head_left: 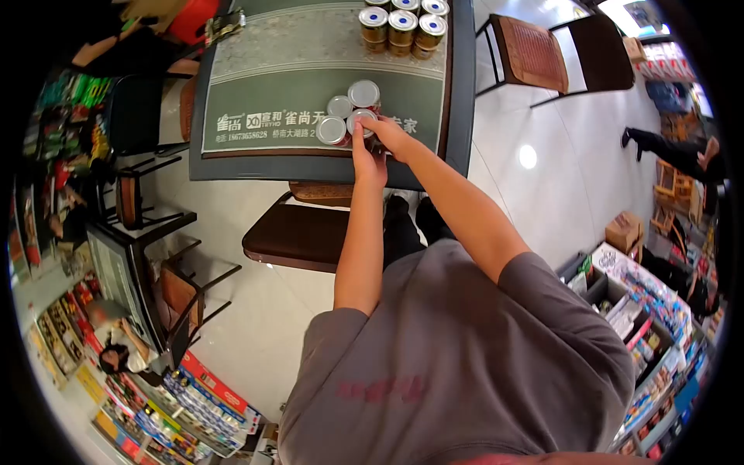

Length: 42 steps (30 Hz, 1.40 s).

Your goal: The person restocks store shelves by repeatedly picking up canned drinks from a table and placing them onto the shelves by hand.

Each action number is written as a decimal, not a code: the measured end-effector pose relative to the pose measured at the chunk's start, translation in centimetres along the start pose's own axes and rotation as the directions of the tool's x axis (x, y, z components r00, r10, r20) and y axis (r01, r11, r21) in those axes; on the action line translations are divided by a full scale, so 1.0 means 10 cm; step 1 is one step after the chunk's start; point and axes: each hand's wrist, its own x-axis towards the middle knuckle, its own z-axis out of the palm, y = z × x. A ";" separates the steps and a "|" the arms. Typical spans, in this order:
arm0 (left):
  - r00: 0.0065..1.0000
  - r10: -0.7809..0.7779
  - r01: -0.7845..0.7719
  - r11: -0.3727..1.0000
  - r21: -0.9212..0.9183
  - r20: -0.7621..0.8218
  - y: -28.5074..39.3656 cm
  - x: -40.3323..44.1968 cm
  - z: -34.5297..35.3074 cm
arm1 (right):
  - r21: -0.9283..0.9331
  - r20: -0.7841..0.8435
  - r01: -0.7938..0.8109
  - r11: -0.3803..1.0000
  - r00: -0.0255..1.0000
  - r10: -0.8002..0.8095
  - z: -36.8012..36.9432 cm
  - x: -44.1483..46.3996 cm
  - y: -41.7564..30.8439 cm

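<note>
At the near edge of the table [329, 168], both my hands are closed round one silver-topped can [359, 118]. My left hand [369, 161] grips it from the near side, a finger or thumb reaching up to its lid. From the right, my right hand [393, 139] holds the same can, with fingertips by the lid. Most of the can's side is hidden by the hands. Close about it stand a can at the left [332, 131], a smaller-looking can [339, 107] and a can farther back [364, 94]. Their lids are silver and their sides partly reddish.
Several gold cans [401, 35] stand in rows at the table's far right. A brown chair [298, 232] is tucked near the front edge, left of my legs. More chairs [529, 53] stand at the right. Stocked shelves and other people are around the room's sides.
</note>
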 end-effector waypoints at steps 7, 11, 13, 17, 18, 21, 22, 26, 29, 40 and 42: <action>0.994 0.073 -0.057 0.983 0.175 -0.084 -0.16 0.09 -0.01 | 0.115 -0.045 0.211 0.971 0.977 -0.207 0.00 -0.15 0.16; 0.970 0.221 -0.170 0.916 0.363 -0.103 -0.25 -0.01 0.00 | 0.318 -0.108 0.284 0.905 0.959 -0.263 0.06 -0.32 0.43; 0.995 0.095 -0.100 0.905 0.412 0.032 -0.21 -0.12 -0.02 | 0.416 -0.146 0.303 0.857 0.953 -0.265 0.02 -0.42 0.51; 0.972 0.064 -0.194 0.759 0.622 0.225 -0.30 -0.39 -0.15 | 0.578 -0.212 0.381 0.722 0.924 -0.318 -0.07 -0.63 0.89; 0.958 0.052 -0.230 0.729 0.645 0.282 -0.29 -0.57 -0.11 | 0.605 -0.225 0.409 0.684 0.911 -0.345 -0.08 -0.92 0.73; 0.889 -0.021 -0.335 0.652 0.681 0.457 -0.32 -1.14 0.03 | 0.656 -0.309 0.403 0.639 0.915 -0.260 -0.18 -1.83 0.78; 0.863 -0.040 -0.369 0.629 0.684 0.503 -0.34 -1.33 0.13 | 0.593 -0.339 0.442 0.673 0.895 -0.289 -0.26 -2.01 0.84; 0.691 -0.147 -0.548 0.532 0.646 0.708 -0.56 -2.03 0.64 | 0.343 -0.531 0.683 0.645 0.708 -0.466 -0.53 -2.90 1.08; 0.432 -0.352 -0.584 0.592 0.555 0.830 -0.79 -2.64 1.02 | 0.133 -0.699 0.793 0.595 0.500 -0.511 -0.63 -3.74 1.33; -0.453 -0.736 -0.358 0.666 0.654 0.502 -2.53 -5.68 0.59 | -0.414 -0.910 0.886 0.208 -0.394 -0.129 0.24 -6.74 3.55; -0.578 -0.714 -0.387 0.667 0.637 0.396 -2.83 -6.30 0.38 | -0.490 -0.869 0.852 0.184 -0.494 -0.027 0.45 -7.21 3.92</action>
